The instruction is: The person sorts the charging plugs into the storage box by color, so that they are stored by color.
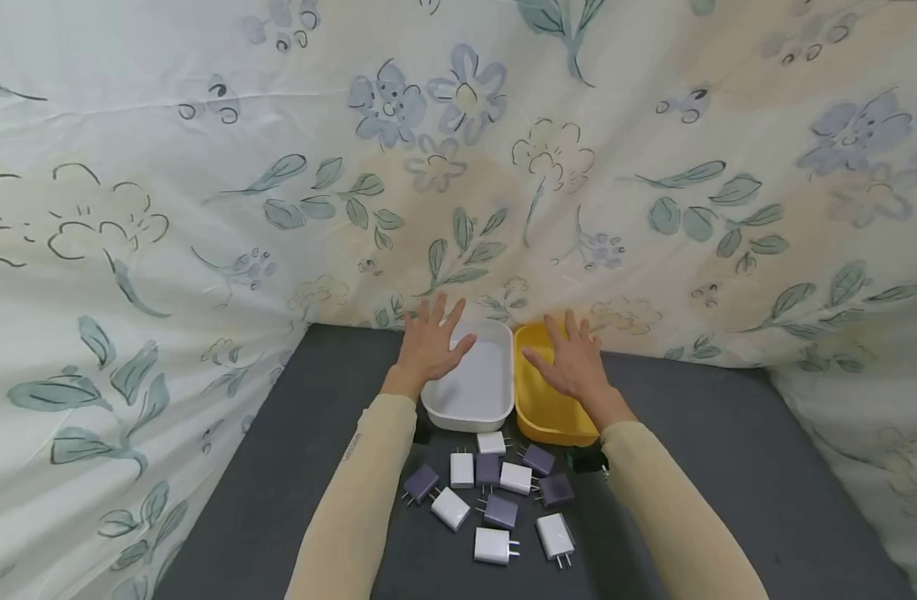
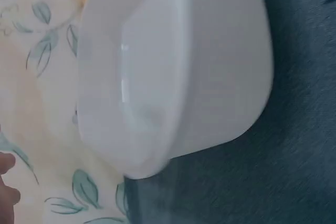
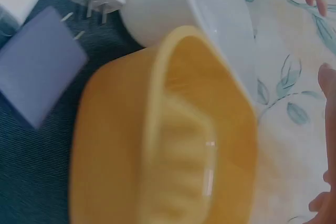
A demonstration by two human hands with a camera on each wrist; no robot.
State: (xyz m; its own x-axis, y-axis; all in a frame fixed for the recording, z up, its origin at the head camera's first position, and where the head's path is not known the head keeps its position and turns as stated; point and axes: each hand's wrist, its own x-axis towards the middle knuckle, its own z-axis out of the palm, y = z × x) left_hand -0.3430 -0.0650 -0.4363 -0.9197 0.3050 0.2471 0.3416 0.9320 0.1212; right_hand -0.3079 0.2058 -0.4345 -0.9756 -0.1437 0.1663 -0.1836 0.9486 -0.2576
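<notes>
White bin (image 1: 477,375) is placed on the table (image 1: 699,475), the yellow bin (image 1: 543,408) just right of it. Left grip (image 1: 430,346) and right grip (image 1: 576,362) are spread wide, nothing held. Probably light and stiff, each bin is best pinched by its rim.

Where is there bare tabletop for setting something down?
Bare tabletop lies between the left sleeve and the floral cloth, and likewise right of the right sleeve. It is crowded between the sleeves, where chargers cluster in front of the white tray and yellow tray.
</notes>
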